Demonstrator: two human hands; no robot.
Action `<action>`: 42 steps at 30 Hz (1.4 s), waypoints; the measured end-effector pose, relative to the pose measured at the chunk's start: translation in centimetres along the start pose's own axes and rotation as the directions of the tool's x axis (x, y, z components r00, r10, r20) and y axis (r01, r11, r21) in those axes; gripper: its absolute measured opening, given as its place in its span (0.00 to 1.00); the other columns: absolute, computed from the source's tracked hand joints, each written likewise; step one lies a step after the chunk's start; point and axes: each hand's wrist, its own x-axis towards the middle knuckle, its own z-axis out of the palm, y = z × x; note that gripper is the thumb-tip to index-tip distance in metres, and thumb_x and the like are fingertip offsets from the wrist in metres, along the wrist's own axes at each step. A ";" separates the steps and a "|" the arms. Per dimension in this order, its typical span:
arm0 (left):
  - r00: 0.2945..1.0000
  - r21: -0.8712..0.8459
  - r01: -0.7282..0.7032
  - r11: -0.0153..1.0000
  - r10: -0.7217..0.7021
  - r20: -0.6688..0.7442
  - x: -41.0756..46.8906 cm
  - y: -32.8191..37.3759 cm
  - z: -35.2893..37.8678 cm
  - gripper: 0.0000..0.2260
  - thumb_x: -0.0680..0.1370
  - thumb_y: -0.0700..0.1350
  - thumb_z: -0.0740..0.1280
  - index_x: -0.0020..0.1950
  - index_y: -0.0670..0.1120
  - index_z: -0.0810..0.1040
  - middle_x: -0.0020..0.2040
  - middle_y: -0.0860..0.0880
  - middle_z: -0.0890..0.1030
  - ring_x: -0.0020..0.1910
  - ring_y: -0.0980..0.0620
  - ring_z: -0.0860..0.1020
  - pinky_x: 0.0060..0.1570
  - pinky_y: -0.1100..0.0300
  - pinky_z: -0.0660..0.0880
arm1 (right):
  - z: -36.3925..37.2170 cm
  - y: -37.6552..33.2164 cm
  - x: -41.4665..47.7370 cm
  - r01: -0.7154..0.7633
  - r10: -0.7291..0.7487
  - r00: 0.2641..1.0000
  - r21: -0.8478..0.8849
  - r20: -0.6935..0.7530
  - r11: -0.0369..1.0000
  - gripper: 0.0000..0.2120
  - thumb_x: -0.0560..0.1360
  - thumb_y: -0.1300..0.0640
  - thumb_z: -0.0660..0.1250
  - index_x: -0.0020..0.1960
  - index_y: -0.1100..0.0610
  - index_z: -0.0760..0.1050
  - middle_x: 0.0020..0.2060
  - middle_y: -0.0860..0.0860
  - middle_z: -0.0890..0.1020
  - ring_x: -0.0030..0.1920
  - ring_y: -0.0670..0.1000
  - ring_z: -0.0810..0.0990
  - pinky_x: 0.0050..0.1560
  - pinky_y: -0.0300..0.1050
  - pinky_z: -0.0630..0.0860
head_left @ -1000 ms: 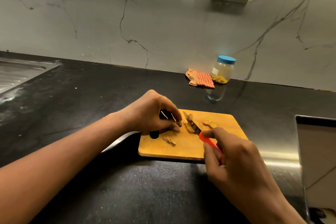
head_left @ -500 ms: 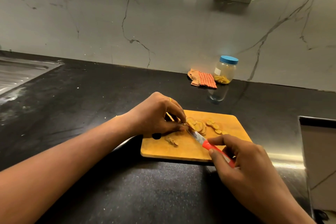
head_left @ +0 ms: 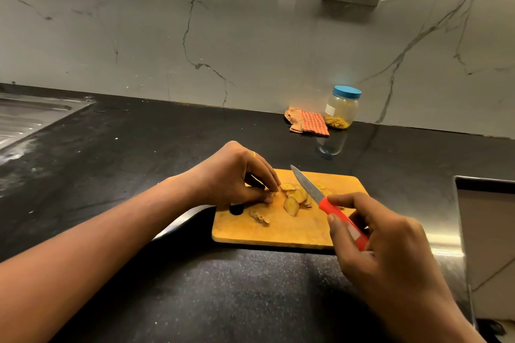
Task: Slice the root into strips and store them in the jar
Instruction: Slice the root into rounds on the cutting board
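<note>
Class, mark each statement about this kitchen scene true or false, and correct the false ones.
The right hand grips the knife by its red handle. True.
The jar stands open. False: its blue lid is on.
The jar stands on the cutting board. False: it stands on the counter by the cloth.
Root slices lie on the cutting board. True.
The left hand lies flat on the counter. False: its fingers pinch a root piece.
</note>
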 end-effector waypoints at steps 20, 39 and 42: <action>0.996 -0.065 0.086 0.994 -0.083 0.041 0.0 0.0 -0.3 0.04 0.72 0.40 0.76 0.46 0.45 0.87 0.51 0.52 0.84 0.52 0.56 0.82 0.51 0.60 0.81 | 1.6 -0.4 -0.7 0.024 -0.026 0.996 0.030 0.090 0.999 0.15 0.71 0.58 0.72 0.56 0.49 0.78 0.35 0.32 0.72 0.45 0.33 0.76 0.29 0.26 0.69; 0.965 -0.197 0.257 0.946 -0.239 0.111 0.0 0.6 -1.3 0.11 0.70 0.39 0.77 0.52 0.42 0.84 0.46 0.49 0.86 0.46 0.52 0.85 0.51 0.54 0.82 | 2.2 -0.6 -0.5 0.018 -0.021 0.997 0.041 0.071 0.999 0.13 0.72 0.59 0.72 0.55 0.50 0.77 0.30 0.36 0.71 0.36 0.37 0.76 0.27 0.28 0.67; 0.963 -0.167 0.269 0.948 -0.264 0.051 -0.2 0.0 -1.7 0.09 0.71 0.37 0.76 0.51 0.44 0.85 0.46 0.51 0.86 0.45 0.54 0.85 0.51 0.55 0.82 | 2.1 -0.4 -0.5 0.014 -0.016 0.998 0.035 0.068 0.999 0.13 0.72 0.58 0.71 0.55 0.49 0.78 0.30 0.35 0.71 0.37 0.37 0.76 0.29 0.30 0.69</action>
